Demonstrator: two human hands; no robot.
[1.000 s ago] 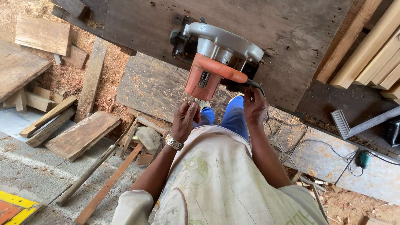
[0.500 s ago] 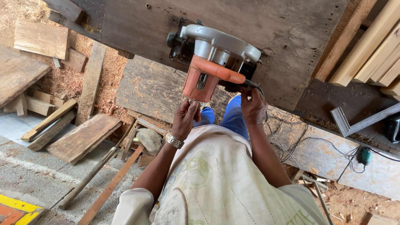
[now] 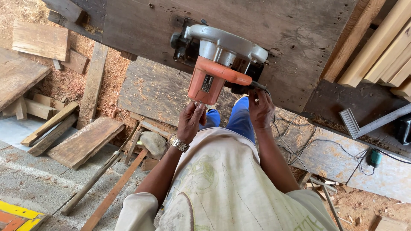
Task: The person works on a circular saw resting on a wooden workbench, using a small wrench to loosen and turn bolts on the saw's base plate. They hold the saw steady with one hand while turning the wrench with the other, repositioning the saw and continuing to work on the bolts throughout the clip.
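Note:
An orange and silver circular saw [image 3: 216,64] sits against a dark, worn wooden board [image 3: 295,38]. My left hand [image 3: 190,122], with a metal watch on the wrist, curls its fingers on the lower end of the saw's orange motor housing. My right hand [image 3: 261,108] grips the rear of the orange handle, where the black cord comes out. Below the hands are my blue trousers and pale shirt.
Loose planks [image 3: 83,141] and offcuts lie on sawdust at the left. Long wooden sticks [image 3: 113,192] rest on the concrete floor beside a stone [image 3: 153,141]. Pale timber lengths [image 3: 381,47] are stacked at the top right. Cables [image 3: 329,149] trail over a board at the right.
Both hands stay on the saw in nearly the same place. The view has shifted slightly, and the saw sits a little further left.

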